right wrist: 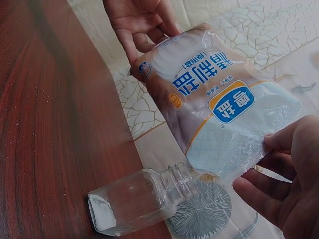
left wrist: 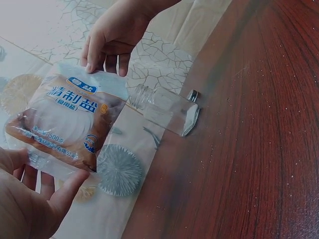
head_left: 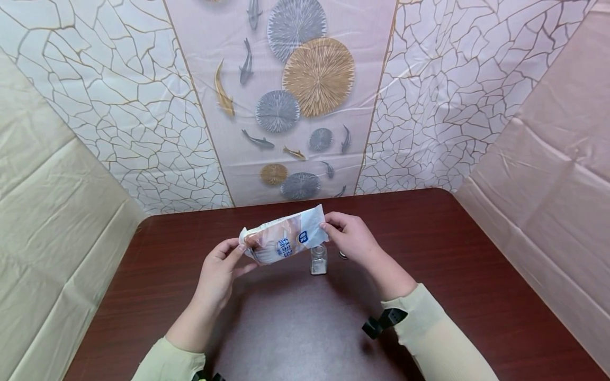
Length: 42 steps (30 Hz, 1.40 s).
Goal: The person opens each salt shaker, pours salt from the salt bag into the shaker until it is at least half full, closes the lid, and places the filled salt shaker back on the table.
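Observation:
A plastic bag of salt [head_left: 286, 238], with blue lettering on white and brown print, is held tilted above the table between both hands. My left hand [head_left: 216, 275] grips its left, lower end, thumb on the near face. At the raised right end, my right hand [head_left: 352, 238] pinches the pale corner between thumb and fingers. Under that end stands an uncapped clear glass bottle [head_left: 319, 263], with a thin layer of white salt [right wrist: 103, 211] at its bottom. Whether bag and bottle touch, I cannot tell.
Just right of the bottle lies a small metallic item, perhaps a cap [head_left: 342, 255], partly hidden by my right hand in the head view. White grains speckle the dark red-brown table [left wrist: 259, 119]. Patterned cloth [head_left: 295, 106] hangs behind the far edge, and beige cloth walls flank both sides.

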{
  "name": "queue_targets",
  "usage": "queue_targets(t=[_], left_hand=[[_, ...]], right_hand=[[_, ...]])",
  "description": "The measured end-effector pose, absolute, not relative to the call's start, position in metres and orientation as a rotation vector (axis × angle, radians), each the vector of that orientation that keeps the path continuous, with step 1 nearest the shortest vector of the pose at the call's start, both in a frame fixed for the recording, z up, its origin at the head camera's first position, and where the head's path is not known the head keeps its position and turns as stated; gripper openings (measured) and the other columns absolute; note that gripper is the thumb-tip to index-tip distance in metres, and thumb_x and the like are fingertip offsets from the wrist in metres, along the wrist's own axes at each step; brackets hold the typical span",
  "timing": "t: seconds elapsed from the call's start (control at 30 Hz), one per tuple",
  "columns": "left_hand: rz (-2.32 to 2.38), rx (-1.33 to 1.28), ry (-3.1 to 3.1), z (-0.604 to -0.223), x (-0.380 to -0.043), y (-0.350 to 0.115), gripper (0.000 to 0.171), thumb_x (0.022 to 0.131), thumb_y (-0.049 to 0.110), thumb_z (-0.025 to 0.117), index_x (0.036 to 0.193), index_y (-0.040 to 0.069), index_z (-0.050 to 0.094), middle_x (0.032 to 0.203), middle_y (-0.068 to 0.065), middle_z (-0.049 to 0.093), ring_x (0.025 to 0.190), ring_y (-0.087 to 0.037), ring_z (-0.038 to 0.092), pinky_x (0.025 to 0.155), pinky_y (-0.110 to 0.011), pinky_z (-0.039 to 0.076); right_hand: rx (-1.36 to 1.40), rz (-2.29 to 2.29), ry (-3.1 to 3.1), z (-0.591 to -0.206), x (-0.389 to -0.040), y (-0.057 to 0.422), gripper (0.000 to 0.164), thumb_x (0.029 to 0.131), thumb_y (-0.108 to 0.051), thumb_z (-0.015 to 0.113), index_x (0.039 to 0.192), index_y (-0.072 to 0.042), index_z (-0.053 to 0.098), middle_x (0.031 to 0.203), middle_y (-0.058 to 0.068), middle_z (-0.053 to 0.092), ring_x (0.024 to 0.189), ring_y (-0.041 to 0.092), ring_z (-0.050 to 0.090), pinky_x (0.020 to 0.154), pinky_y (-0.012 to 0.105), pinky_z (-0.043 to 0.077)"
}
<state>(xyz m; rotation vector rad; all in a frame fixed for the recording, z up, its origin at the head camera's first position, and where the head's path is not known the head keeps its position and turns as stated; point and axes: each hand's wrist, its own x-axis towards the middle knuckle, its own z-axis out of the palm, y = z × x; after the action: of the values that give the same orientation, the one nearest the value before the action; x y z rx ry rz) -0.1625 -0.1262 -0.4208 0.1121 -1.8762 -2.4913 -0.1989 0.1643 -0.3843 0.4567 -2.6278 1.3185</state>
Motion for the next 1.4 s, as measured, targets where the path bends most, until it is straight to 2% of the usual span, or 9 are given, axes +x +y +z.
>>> queue_targets(t=[0.23, 0.47, 0.83, 1.4], left_hand=[[-2.513, 0.106, -1.837, -0.4207, -0.1624, -0.1255, 0.012, 0.098, -0.001, 0.057, 0.099, 0.008, 0.066, 0.104, -0.004, 0.065, 0.099, -0.019, 0.066, 0.077, -0.047, 0.059], [-2.516, 0.106, -1.841, -0.4212, -0.1623, -0.1254, 0.012, 0.098, 0.0, 0.057, 0.099, 0.008, 0.066, 0.104, -0.003, 0.065, 0.099, -0.019, 0.066, 0.077, -0.046, 0.059], [-2.496, 0.113, -1.866, -0.421, -0.1623, -0.1249, 0.01, 0.098, 0.001, 0.059, 0.106, 0.001, 0.064, 0.106, -0.006, 0.065, 0.104, -0.025, 0.064, 0.078, -0.047, 0.058], [-2.477, 0.127, -1.902, -0.4172, -0.1604, -0.1258, 0.015, 0.098, 0.003, 0.06, 0.111, -0.002, 0.062, 0.109, -0.007, 0.063, 0.103, -0.022, 0.064, 0.08, -0.048, 0.058]], right_hand=[[0.486, 1.309, -2.603, -0.3885, -0.2015, 0.1654, 0.009, 0.097, -0.015, 0.064, 0.098, -0.012, 0.073, 0.078, 0.002, 0.068, 0.068, 0.014, 0.059, 0.061, 0.031, 0.049], [0.477, 1.332, -2.606, -0.3879, -0.2008, 0.166, 0.01, 0.097, -0.015, 0.064, 0.1, -0.012, 0.073, 0.081, 0.0, 0.069, 0.071, 0.015, 0.06, 0.064, 0.032, 0.051], [0.469, 1.349, -2.61, -0.3871, -0.1998, 0.1668, 0.01, 0.097, -0.015, 0.064, 0.1, -0.013, 0.073, 0.08, 0.003, 0.068, 0.07, 0.017, 0.058, 0.061, 0.033, 0.049], [0.467, 1.364, -2.609, -0.3869, -0.2001, 0.1662, 0.01, 0.098, -0.017, 0.064, 0.102, -0.014, 0.073, 0.084, 0.0, 0.069, 0.072, 0.018, 0.058, 0.062, 0.033, 0.049]])
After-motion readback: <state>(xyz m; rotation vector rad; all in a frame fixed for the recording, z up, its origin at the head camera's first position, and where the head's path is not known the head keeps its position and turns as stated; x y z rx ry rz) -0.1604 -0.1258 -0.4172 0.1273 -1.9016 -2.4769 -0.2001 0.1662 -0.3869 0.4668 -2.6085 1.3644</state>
